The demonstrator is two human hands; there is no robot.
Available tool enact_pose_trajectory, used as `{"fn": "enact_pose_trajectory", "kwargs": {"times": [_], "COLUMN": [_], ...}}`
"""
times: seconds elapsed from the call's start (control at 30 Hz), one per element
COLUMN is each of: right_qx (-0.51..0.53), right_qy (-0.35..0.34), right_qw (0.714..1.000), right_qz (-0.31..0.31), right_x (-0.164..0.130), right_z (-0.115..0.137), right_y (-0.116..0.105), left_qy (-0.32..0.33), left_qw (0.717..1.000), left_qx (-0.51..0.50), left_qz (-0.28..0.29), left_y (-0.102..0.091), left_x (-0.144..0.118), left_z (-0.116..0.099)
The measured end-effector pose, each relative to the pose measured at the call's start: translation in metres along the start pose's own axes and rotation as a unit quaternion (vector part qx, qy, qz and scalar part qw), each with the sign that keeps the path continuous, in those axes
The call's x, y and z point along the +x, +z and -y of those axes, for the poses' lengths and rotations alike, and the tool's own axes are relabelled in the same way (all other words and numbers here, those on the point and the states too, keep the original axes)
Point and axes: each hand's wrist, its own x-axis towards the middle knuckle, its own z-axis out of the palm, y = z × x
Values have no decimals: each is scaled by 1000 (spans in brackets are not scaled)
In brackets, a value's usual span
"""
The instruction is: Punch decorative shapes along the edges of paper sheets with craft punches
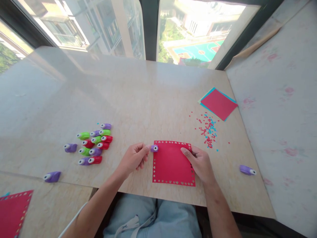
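While left hand (133, 158) pinches small purple plastic paper punch (154, 148) at top-left corner of thin red square paper sheet (172, 162) on bench (138, 99), right hand (201, 162) presses sheet flat w/ fingers, holding nothing; paper likely light, floppy, tears easily, so support near edge

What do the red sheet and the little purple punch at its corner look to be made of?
Red sheet: likely thin matte paper or card, lying flat with small shapes punched along its edges. Purple punch, in the left hand: probably glossy moulded plastic, judging by its smooth, brightly coloured body. The right hand rests on the sheet.
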Motion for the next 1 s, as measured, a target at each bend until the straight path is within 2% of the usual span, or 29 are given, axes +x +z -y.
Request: {"fn": "enact_pose_trajectory", "kwargs": {"times": [0.23, 0.53, 0.77, 1.0], "right_qx": [-3, 9, -6, 15], "right_qy": [8, -2, -34, -28], "right_qw": [1000, 1000, 999, 999], "right_qz": [-2, 13, 0, 24], "right_x": [0, 0, 0, 2], "right_z": [1, 1, 1, -5], "right_y": [-1, -1, -1, -1], "left_qy": [-6, -34, -50, -53], "left_qw": [1000, 998, 996, 996], "left_qx": [-6, 48, 61, 66], "left_qz": [4, -21, 44, 41], "left_y": [1, 6, 3, 2], "left_x": [2, 3, 8, 11], "left_z": [0, -10, -19, -17]}}
